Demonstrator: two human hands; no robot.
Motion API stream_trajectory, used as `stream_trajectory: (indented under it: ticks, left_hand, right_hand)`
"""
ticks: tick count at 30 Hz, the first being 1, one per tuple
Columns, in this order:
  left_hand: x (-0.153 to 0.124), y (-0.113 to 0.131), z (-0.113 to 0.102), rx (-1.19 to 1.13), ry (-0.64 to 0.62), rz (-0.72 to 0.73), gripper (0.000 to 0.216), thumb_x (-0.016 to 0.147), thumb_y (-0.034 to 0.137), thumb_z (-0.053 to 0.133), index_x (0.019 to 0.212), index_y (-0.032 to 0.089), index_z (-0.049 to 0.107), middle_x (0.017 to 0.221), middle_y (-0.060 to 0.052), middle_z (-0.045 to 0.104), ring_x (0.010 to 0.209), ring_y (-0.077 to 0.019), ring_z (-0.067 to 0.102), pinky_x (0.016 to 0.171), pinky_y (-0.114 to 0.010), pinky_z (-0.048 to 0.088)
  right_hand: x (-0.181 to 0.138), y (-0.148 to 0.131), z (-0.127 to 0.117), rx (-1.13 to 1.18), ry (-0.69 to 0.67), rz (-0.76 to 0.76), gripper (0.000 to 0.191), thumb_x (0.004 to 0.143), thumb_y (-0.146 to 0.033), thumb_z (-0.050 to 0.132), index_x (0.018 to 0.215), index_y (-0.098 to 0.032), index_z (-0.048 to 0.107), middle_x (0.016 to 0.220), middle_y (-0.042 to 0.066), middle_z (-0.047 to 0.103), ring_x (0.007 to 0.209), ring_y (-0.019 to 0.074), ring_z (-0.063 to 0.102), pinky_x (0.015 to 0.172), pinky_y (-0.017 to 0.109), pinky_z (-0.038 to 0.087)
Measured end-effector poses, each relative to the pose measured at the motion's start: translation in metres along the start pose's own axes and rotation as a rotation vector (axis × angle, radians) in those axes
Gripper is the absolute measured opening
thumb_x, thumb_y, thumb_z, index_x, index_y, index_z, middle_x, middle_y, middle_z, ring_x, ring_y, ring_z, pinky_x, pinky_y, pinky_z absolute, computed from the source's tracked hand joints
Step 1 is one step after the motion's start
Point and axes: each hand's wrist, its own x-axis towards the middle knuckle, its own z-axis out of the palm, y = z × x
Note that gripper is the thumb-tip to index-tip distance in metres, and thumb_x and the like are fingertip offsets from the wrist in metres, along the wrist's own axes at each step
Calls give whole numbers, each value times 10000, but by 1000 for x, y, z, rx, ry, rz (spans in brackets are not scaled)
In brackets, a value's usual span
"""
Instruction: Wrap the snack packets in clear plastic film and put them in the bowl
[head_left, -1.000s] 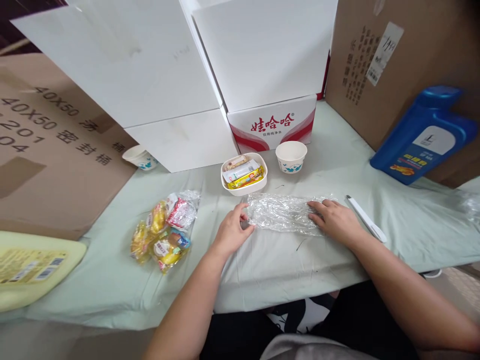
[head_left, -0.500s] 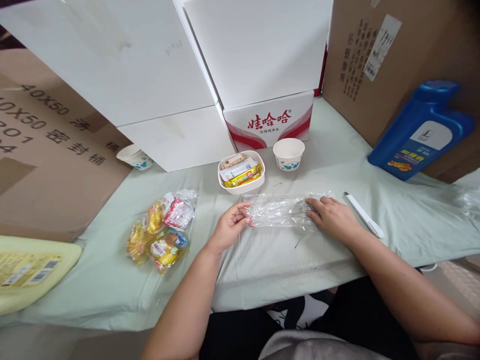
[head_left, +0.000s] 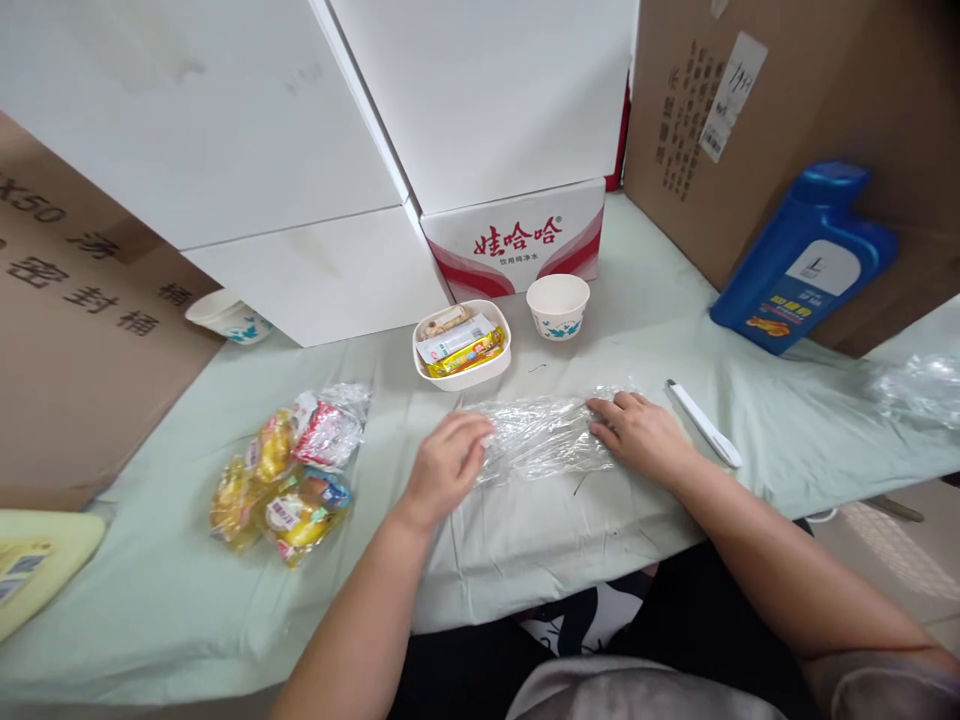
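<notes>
A crinkled sheet of clear plastic wrap lies spread on the cloth in front of me. My left hand is closed on its left end, fingertips and thumb together at the edge. At the other end, my right hand rests over the wrap with fingers stretched out and the thumb apart. Just beyond the wrap stands a white paper bowl holding several packaged snacks. A white utility knife lies to the right of my right hand.
A round paper bowl stands near the white cartons; another bowl is at the left. Bagged snacks lie left, with a pale yellow container beyond them. A blue bottle and crumpled plastic are right.
The view has shifted, so most things sit further left. My left hand has turned over more, its back now showing, and the wrap is spread wider toward me.
</notes>
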Motion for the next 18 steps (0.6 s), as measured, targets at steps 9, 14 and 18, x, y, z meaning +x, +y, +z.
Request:
stream_trajectory:
  ticks: [9, 14, 18]
  left_hand:
    - [-9, -29, 1, 138, -246, -61, 265, 853, 294, 542, 1078, 221, 662, 1267, -116, 596, 1195, -305, 557, 1027, -512, 457]
    - [-9, -25, 2, 168, -248, -52, 272, 853, 292, 532, 1090, 221, 646, 1285, -114, 588, 1213, -312, 541, 1036, -528, 434]
    - [-9, -22, 3, 147, -242, -48, 279, 842, 274, 532, 1093, 225, 642, 1287, -107, 590, 1228, -301, 532, 1053, -516, 426]
  right_hand:
    - [-2, 44, -14, 367, 255, 166, 317, 927, -301, 455, 1153, -193, 649, 970, 90, 669, 891, 230, 612, 846, 370, 483]
    - [-4, 39, -13, 584, 149, 216, 272, 889, -304, 522, 1124, -208, 620, 855, 20, 685, 721, 163, 604, 721, 298, 476]
    - [-2, 22, -9, 569, 68, 60, 308, 836, -221, 588, 1141, -191, 613, 857, 26, 682, 794, 170, 611, 741, 286, 464]
